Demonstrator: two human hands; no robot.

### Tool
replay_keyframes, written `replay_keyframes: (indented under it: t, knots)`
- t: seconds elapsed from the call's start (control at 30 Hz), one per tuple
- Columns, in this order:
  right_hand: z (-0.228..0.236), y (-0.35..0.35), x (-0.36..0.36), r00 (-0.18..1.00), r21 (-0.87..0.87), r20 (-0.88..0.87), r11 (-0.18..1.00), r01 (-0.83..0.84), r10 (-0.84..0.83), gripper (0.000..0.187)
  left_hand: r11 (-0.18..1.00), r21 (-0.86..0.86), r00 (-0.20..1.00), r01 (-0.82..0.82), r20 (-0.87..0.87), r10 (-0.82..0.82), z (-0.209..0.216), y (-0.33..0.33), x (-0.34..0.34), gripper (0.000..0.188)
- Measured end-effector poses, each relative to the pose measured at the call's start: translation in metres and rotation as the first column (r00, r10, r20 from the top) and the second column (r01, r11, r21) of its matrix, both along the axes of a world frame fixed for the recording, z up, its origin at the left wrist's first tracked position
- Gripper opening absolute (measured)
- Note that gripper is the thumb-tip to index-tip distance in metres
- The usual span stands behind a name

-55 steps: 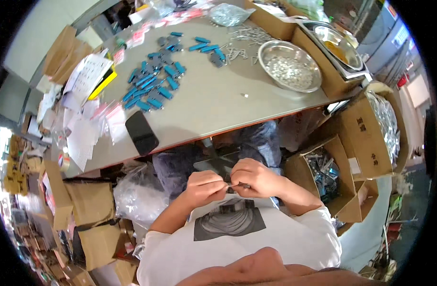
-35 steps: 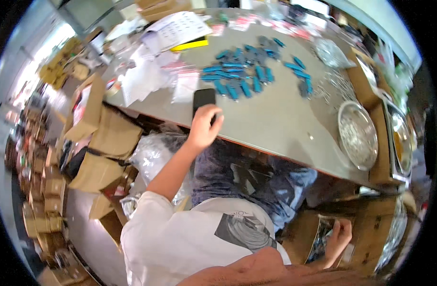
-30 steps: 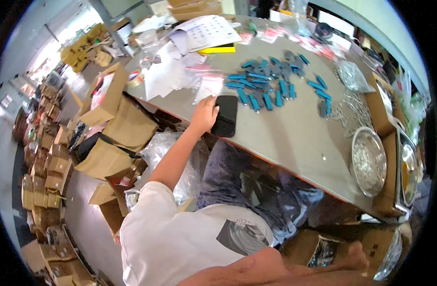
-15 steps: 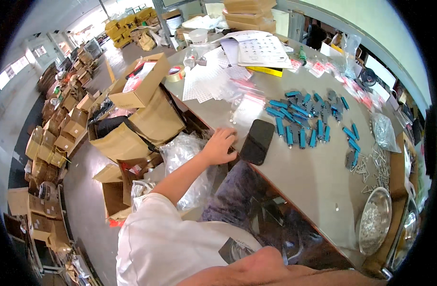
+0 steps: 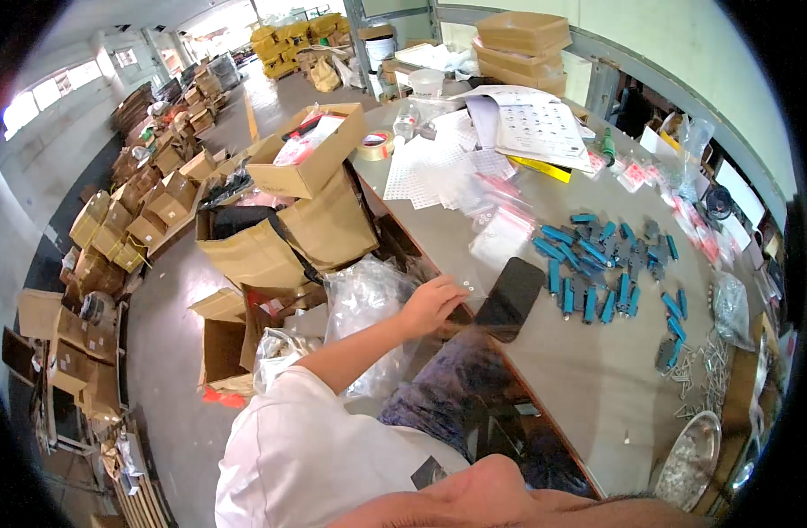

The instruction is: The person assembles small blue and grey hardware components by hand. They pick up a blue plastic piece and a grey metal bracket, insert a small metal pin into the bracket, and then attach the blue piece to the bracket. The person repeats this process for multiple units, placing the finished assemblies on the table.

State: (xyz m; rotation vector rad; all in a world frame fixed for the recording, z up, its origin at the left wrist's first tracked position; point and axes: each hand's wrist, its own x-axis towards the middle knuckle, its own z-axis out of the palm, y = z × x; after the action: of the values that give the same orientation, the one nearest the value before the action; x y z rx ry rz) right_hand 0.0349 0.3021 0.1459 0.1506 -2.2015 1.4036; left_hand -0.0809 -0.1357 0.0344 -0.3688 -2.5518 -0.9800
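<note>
On my far left, brown cartons [image 5: 170,198] are piled on the floor. Closer in, a shallow open box [image 5: 284,182] of packets sits on larger cartons [image 5: 258,251] beside the left corner of the tabletop [image 5: 570,378]. A crumpled clear plastic bag [image 5: 361,304] bulges below the front edge, partly behind my forearm.

At that corner lies a roll of tape [image 5: 376,146], with perforated white sheets [image 5: 425,172] next to it. My left hand [image 5: 431,306] is at the front edge, palm down, fingers close together and loosely bent; I cannot tell whether they pinch something thin and clear or touch the tabletop. Just beyond the fingertips are small white rings [image 5: 467,286]. My right hand is out of view, so I cannot tell its state, nor whether the two are together.

Behind the rings lie flat clear bags [image 5: 502,238]. The black phone [image 5: 511,299] rests flat at the front edge, just right of my fingers and apart from them. Farther right, blue-and-grey pieces [image 5: 590,305] lie clustered mid-tabletop, then metal pins [image 5: 708,374] and, towards the right end, a metal bowl [image 5: 708,425] of whitish bits.
</note>
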Motion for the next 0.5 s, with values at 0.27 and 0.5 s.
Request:
replay_keyframes:
  t: [0.27,0.5]
  knots:
    - [-0.002,-0.003,-0.008,1.000,-0.005,0.016,1.000,-0.019,0.019,0.012,0.680,0.715,0.914,-0.161,0.368,-0.171,0.023,0.030,0.022,0.009]
    - [-0.002,-0.003,-0.010,0.999,-0.011,0.017,1.000,-0.027,0.027,0.014,0.533,0.846,0.868,-0.034,0.289,-0.403,0.022,0.045,0.029,0.014]
